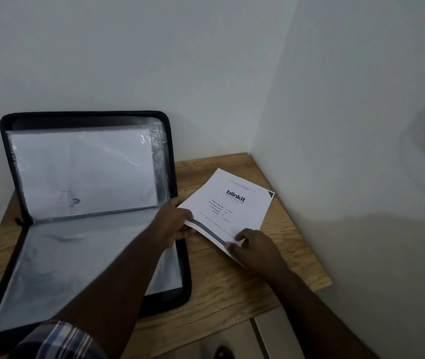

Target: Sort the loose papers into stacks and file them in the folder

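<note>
The stack of papers (228,207) lay on the wooden table (232,281) just to the right of the open folder (89,203), its near left corner touching the folder's right edge, so that it could be lifted across in one short move. The left hand (176,224) reached over the folder's lower half and gripped the stack's left corner, thumb on top and fingers curled beneath, which seemed meant to raise that edge off the table. The right hand (251,246) pinched the stack's near edge further to the right of the folder, fingers curled over the top sheet; together the two hands appeared to be squaring the sheets and taking hold of them as one bundle. The top sheet bore the printed word "blinkit" and some small lines too fine to read. The folder stood with its back half propped against the wall, a clear plastic sleeve (84,172) there already holding white sheets, while the front half lay flat with another sleeve facing up. Right of the folder, the corner of the wall closed in tightly behind the stack, leaving little room to swing the papers that way. The left forearm itself lay across the folder's lower sleeve and would probably need to clear before anything slid in there.
</note>
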